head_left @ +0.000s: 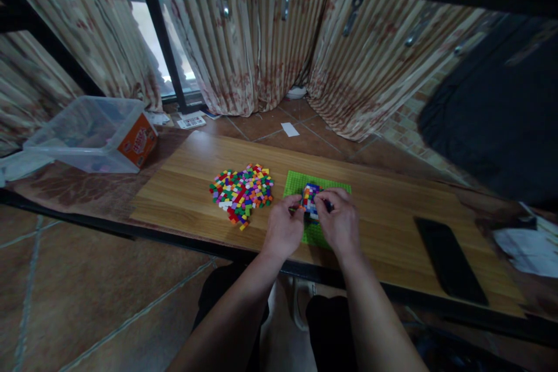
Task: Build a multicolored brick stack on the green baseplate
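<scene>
A block of multicoloured toy bricks (pixel 310 196), with much blue, white and red, sits over the green studded baseplate (pixel 299 179) between my hands. My left hand (pixel 284 226) is closed at its left side, with small orange and green bricks (pixel 299 208) showing at the thumb and fingertips. On the right side my right hand (pixel 339 220) is closed in a pinch, its fingertips against the block; a dark bit shows there, too small to name. Left of the baseplate lies a loose pile of small coloured bricks (pixel 242 190).
A wooden board (pixel 174 192) lies on the long table. At the far left stands a clear plastic bin (pixel 87 151) with an orange label. A flat black object (pixel 451 258) lies towards the right end. Papers (pixel 529 250) are at the right edge, and curtains (pixel 279 46) hang behind.
</scene>
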The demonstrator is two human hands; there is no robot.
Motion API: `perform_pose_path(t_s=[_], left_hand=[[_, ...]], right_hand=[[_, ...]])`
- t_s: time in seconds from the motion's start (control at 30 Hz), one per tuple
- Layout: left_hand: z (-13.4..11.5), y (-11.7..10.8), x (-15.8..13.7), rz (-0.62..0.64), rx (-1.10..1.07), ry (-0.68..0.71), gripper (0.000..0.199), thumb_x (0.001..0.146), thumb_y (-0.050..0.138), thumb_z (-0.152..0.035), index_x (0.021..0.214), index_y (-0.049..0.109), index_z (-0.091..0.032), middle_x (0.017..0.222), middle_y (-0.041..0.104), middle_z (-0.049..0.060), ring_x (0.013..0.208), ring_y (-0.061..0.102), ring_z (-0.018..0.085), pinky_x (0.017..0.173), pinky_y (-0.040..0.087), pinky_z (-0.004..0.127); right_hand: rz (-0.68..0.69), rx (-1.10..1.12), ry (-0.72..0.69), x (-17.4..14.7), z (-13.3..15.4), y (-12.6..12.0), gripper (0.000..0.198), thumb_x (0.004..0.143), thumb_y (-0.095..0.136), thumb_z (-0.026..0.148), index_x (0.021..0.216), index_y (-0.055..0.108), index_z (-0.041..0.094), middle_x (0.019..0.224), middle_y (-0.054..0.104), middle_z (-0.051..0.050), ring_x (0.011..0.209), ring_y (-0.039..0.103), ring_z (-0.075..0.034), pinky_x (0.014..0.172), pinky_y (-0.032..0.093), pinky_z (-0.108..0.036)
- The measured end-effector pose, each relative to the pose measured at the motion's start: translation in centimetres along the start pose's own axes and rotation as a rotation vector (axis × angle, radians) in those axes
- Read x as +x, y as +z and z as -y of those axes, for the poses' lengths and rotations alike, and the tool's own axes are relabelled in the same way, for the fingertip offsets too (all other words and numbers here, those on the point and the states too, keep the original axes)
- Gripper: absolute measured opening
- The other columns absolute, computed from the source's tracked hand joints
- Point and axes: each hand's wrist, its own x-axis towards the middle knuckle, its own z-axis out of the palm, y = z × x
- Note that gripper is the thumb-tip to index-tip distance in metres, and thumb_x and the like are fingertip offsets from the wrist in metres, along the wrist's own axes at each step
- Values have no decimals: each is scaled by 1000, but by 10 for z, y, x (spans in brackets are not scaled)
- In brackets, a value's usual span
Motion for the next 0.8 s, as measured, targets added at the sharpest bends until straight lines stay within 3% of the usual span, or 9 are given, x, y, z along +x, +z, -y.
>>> perform_pose_path(t_s=[0.33,0.6,0.8], left_hand=[[1,1,-1,25,44,42,33,79,56,-6,104,74,-19,101,74,7,98,67,22,98,50,39],[-4,-2,-1,5,16,4,31,79,58,-7,105,72,-15,97,73,7,85,67,18,85,53,32],[-7,-3,0,-33,-196,-31,32,76,62,-8,107,69,-14,88,70,3,79,66,13,77,53,25]], right_hand=[[-6,42,32,-1,-1,0,19,86,55,28,76,71,23,85,63,-5,83,60,-21,78,47,-37],[0,75,61,-4,-1,-2,19,87,56,29,79,71,22,87,63,-6,86,61,-22,79,48,-37],[-61,176,112,-5,5,-13,20,90,56,34,85,71,22,87,67,-5,85,63,-20,78,49,-35]])
